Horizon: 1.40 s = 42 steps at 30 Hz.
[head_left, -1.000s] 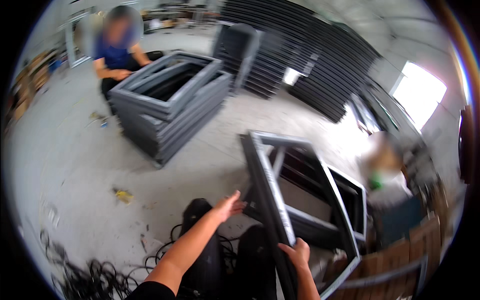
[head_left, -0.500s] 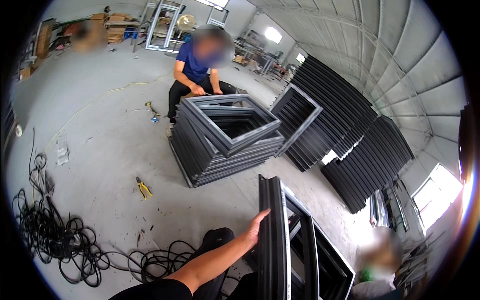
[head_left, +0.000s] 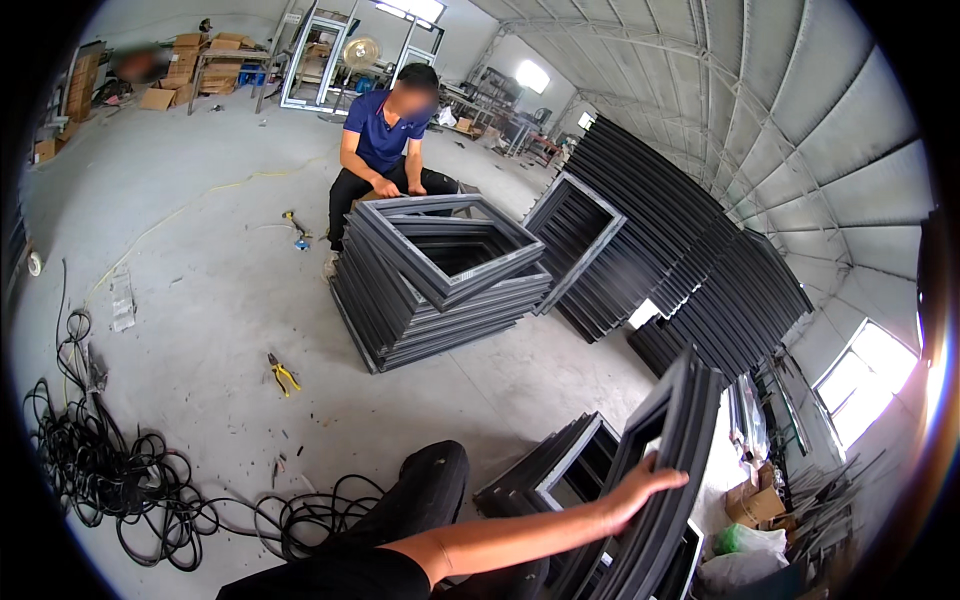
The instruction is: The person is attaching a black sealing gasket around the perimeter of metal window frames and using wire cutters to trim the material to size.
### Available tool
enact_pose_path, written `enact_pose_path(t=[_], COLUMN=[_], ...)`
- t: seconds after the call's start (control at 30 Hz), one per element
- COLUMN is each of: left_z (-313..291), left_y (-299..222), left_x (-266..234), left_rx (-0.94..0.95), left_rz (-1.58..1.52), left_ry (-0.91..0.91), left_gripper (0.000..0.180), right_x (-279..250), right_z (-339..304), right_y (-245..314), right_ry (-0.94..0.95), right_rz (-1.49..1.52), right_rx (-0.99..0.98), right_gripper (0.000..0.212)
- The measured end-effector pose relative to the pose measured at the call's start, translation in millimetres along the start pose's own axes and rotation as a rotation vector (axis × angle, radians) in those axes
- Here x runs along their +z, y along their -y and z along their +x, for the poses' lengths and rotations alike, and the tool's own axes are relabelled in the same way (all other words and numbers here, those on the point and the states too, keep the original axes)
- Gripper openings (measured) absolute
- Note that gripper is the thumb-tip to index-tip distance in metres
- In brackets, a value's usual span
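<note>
My left hand (head_left: 645,490) grips the side of a dark grey window frame (head_left: 676,440), its fingers wrapped over the outer bar. The frame is tilted upright at the lower right. Beside it, to the left, stand more dark frames (head_left: 560,462) leaning together, partly covered by my forearm. My right hand is out of view. In front of me, a seated person in a blue shirt (head_left: 380,135) works with both hands at the far edge of a stack of grey frames (head_left: 430,325). The top frame (head_left: 450,292) lies askew on that stack.
Yellow-handled pliers (head_left: 283,375) lie on the floor, left of the stack. Tangled black cable (head_left: 130,490) spreads at the lower left. Long rows of dark frames (head_left: 650,210) stand at the right. A cardboard box (head_left: 755,505) and plastic bags (head_left: 745,560) sit at the lower right.
My left hand has swung the window frame to the right and turned it, uncovering the frames leaning beside it. The view has shifted slightly; the seated person has barely moved.
</note>
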<state>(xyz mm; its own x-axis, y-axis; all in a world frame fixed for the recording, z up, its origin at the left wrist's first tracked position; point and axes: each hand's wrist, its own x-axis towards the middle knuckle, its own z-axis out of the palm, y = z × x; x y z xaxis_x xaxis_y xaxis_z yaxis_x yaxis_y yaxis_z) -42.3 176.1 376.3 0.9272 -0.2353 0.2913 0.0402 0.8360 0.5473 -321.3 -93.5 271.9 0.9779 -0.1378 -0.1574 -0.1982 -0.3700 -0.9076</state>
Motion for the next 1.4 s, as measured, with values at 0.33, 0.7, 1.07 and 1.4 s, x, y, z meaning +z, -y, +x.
enact_pose_path(t=[0.33,0.7,1.07,1.4], left_z=[-57.4,-142.9,-138.3,-102.0], left_y=[141.4,212.6,228.8,347.6], left_x=[72.8,202.6,133.8,127.2], left_rx=[0.028,-0.171,0.538,0.107], left_rz=[0.171,0.591,0.788,1.119], left_ry=[-0.097,0.408,0.699,0.723], left_gripper=[0.083,0.078,0.024,0.051], right_x=[-69.3,-99.1,-166.9,-175.1], right_z=[-25.2,-136.4,-315.7,-397.3], right_y=[-214.3,-130.2,-92.2,-191.9], right_ry=[-0.258,-1.086,-2.146,-2.274], right_rz=[-0.211,0.192,-0.608,-0.102], right_rx=[0.042,0.092,0.357,0.029], right_gripper=[0.051,0.048,0.064,0.061])
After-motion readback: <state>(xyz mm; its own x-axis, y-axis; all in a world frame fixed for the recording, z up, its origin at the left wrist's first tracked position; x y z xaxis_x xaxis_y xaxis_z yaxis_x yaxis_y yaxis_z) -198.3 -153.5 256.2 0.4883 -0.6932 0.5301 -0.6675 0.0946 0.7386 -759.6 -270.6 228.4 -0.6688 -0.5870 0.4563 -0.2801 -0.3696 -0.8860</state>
